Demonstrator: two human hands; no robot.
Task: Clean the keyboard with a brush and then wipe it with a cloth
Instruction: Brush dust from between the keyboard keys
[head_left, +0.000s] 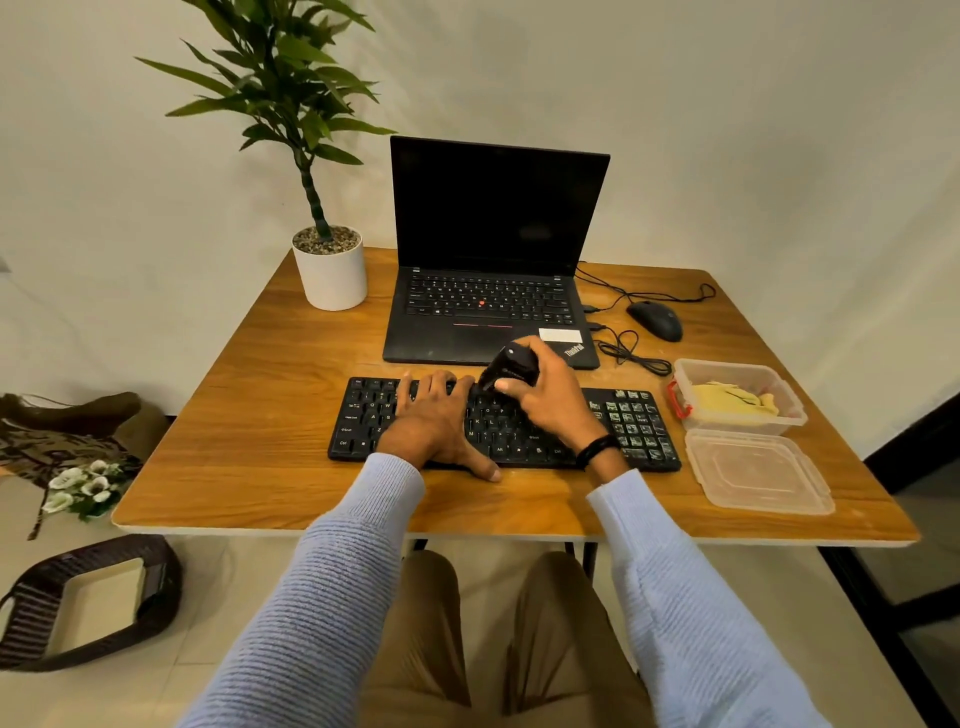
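The keyboard (363, 421), judged light, stiff and apt to slide, is pressed flat on the counter (260, 364) by the spread left hand (434, 421), while the brush (511, 366) is gripped round its body by the right hand (550, 400).

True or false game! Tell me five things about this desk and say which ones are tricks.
1. The right hand grips a black brush over the black keyboard. True.
2. The left hand holds the yellow cloth. False: it rests flat on the keyboard; the yellow cloth lies in the clear plastic box.
3. The black laptop has a dark screen. True.
4. The box has its lid on. False: the clear lid lies on the wooden table beside it.
5. The green plant has a red pot. False: the round pot is white.
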